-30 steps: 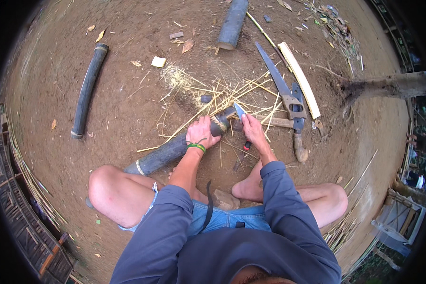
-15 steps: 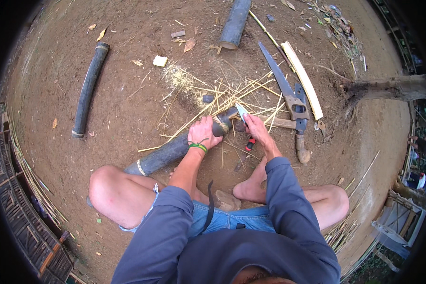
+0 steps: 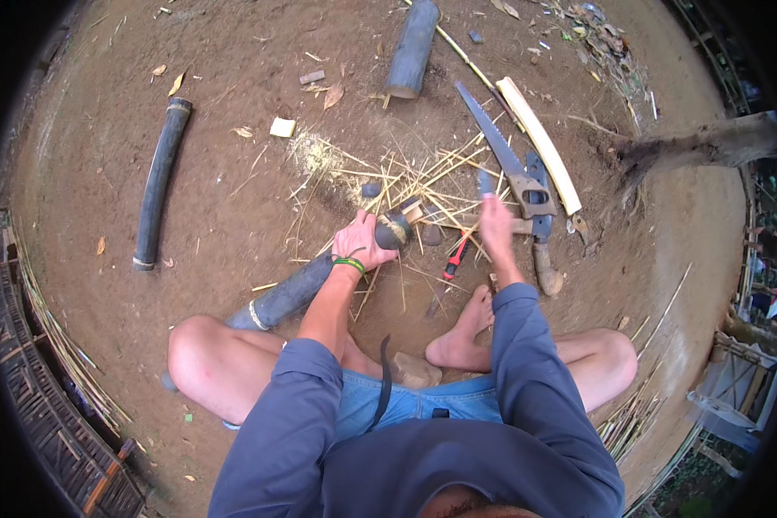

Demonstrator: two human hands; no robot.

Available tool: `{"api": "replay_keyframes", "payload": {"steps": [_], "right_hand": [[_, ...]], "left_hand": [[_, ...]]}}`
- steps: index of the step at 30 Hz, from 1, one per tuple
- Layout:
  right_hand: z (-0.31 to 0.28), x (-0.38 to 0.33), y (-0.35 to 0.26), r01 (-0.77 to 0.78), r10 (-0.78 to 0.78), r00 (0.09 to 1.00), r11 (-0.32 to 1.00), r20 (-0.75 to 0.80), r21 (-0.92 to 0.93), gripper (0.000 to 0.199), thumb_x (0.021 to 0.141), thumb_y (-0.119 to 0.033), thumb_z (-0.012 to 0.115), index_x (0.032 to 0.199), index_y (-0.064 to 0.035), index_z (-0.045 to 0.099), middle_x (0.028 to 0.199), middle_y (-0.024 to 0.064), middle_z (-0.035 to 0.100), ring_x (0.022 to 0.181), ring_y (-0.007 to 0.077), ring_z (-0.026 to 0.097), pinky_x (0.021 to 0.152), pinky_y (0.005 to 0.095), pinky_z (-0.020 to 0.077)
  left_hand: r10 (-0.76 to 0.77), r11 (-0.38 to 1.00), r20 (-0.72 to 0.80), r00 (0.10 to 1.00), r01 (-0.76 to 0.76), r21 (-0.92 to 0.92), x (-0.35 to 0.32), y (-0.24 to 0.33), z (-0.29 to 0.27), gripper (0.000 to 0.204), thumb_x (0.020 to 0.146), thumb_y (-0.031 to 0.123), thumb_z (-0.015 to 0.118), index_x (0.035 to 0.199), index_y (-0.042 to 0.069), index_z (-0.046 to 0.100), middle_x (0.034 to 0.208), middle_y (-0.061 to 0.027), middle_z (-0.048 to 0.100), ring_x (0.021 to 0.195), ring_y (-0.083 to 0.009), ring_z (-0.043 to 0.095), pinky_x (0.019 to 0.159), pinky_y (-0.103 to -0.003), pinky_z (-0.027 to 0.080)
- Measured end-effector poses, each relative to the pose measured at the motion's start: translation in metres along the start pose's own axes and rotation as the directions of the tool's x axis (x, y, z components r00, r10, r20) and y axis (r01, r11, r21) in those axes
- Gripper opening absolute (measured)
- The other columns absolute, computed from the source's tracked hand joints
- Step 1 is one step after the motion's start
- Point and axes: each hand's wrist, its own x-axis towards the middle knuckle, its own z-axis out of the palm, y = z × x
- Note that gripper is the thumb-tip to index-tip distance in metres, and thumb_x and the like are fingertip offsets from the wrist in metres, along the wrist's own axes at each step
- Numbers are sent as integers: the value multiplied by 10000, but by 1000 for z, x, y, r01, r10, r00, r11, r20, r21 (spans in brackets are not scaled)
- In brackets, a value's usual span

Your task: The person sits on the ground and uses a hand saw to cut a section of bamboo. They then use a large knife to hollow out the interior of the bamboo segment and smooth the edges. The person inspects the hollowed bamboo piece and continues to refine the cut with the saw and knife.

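A dark bamboo tube (image 3: 295, 289), with pale bindings around it, slants from beside my left knee up to the heap of strips. My left hand (image 3: 367, 242) is closed around it near its upper end, where pale split wood shows. To the right of that end, my right hand (image 3: 496, 229) grips a knife (image 3: 485, 183). Its blade points away from me and is smeared by motion; the handle is hidden in my fist. Thin bamboo strips (image 3: 440, 177) lie in a tangle just beyond the tube's end. A tool with a red and black handle (image 3: 456, 256) lies between my hands.
A handsaw (image 3: 496, 138) and a wooden-handled blade (image 3: 547, 274) lie on the right, beside a pale split bamboo piece (image 3: 540, 142). Other dark bamboo lengths rest at far left (image 3: 161, 186) and top (image 3: 413, 50). A tree trunk (image 3: 708, 147) juts in at right.
My right hand has drawn the knife away from the tube's end, to the right. Its blade has swung from pointing at the tube to pointing away from me. My left hand keeps its hold.
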Motion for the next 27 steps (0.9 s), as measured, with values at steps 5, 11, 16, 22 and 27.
{"api": "replay_keyframes", "payload": {"steps": [5,11,16,22,27], "right_hand": [[-75,4,66,-233,138,909,951,-393,-206,349,1034,-326,563,1078,7,655,1015,288,682,964,480,660,868,569,507],[-97,-35,104,-409,226,874,820,-430,-399,509,895,-292,681,1320,-28,588,1279,221,570,1193,435,580,1000,556,478],[-88,-69,116,-397,268,911,771,-313,-497,585,834,-279,736,1338,-34,569,1267,226,570,1219,415,569,1031,529,466],[-89,-49,90,-195,29,903,917,-429,-349,574,827,-179,749,1348,-25,562,1277,220,566,1222,413,567,1075,504,453],[-78,-14,68,316,-383,904,897,-188,-308,536,862,-136,716,1363,-28,559,1311,193,586,1232,364,579,1113,516,425]], "left_hand": [[122,990,-189,974,-105,97,-6,5,8,843,595,614,869,1199,63,662,1150,-125,568,1123,-341,574,932,-479,487],[45,992,-57,997,-38,120,10,-21,13,1018,576,628,895,1371,96,548,1205,-129,617,1173,-326,601,979,-459,476],[-35,972,-108,993,59,227,13,9,2,1055,603,585,903,1440,92,493,1274,-124,636,1208,-327,604,1006,-510,479],[-96,990,98,991,85,109,39,-21,-17,945,600,463,945,1381,86,568,1290,-163,664,1214,-350,643,1033,-470,520],[-88,996,190,978,90,2,45,-22,-63,895,582,489,940,1312,57,654,1227,-200,728,1168,-373,681,1050,-450,522]]}}
